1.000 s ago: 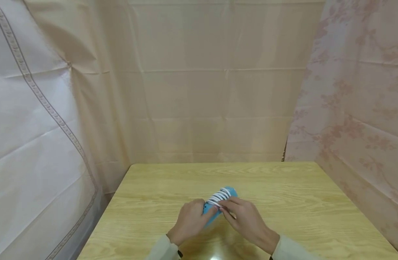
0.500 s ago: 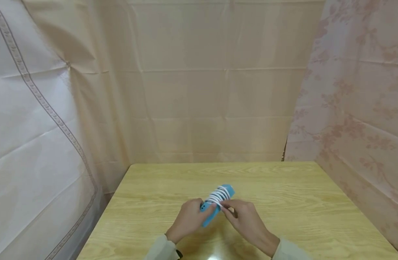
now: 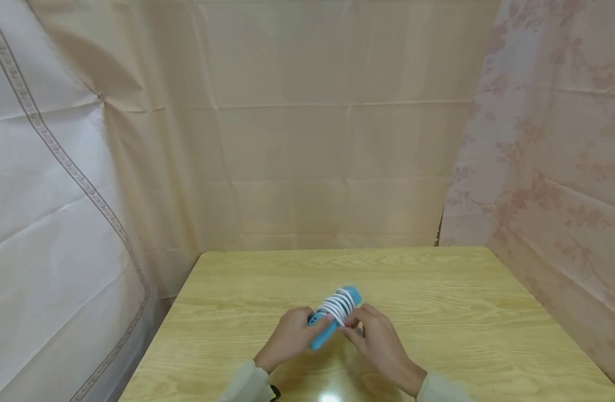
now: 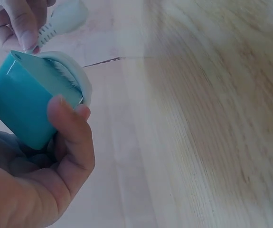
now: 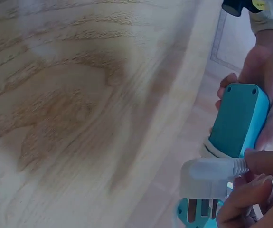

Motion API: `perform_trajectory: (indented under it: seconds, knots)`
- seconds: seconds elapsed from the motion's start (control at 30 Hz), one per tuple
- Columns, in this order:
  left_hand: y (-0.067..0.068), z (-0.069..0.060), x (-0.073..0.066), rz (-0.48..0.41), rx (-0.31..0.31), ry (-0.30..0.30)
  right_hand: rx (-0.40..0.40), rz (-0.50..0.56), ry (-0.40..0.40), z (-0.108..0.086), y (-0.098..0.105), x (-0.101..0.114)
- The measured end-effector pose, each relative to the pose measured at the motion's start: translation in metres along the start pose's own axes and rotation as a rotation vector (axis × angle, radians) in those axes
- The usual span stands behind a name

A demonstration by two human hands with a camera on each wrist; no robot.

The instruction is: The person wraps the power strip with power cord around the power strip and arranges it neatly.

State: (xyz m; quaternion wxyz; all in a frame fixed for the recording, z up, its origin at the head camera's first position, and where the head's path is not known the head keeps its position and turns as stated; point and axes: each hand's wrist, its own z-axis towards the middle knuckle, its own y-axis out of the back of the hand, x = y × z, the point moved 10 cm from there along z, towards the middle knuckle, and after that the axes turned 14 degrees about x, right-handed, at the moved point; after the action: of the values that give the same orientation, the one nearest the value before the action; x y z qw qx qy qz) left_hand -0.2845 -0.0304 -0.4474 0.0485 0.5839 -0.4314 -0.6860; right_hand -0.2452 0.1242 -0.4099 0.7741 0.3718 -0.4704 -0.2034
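A blue power strip is tilted above the table, with a white cord wound round its middle in several turns. My left hand grips the strip's near end, its thumb lying along the top. With thumb and fingertips my right hand pinches the cord at the strip's right side. In the right wrist view the pinch is at the ribbed neck of a white plug, whose flat metal pins show. The left wrist view has the plug beyond the blue body. The strip's underside is hidden in the head view.
A light wood-grain table spreads beneath both hands. Beige cloth hangs behind it, a white cloth at the left and a pink flowered one at the right. A dark wrist strap shows by the left sleeve.
My right hand has drawn the cord's end slightly down along the strip's right side. The strip has shifted a little left, still in my left hand.
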Motion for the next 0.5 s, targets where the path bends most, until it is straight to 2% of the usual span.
perform_trajectory:
  seconds: [0.2,0.5]
  knots:
    - [0.001,0.004,0.003,0.028,0.005,-0.010,0.073,0.024,-0.001,0.006,-0.013,-0.013]
    - [-0.010,0.020,0.013,0.113,0.093,-0.062,0.168,0.048,0.013,0.013,-0.032,-0.031]
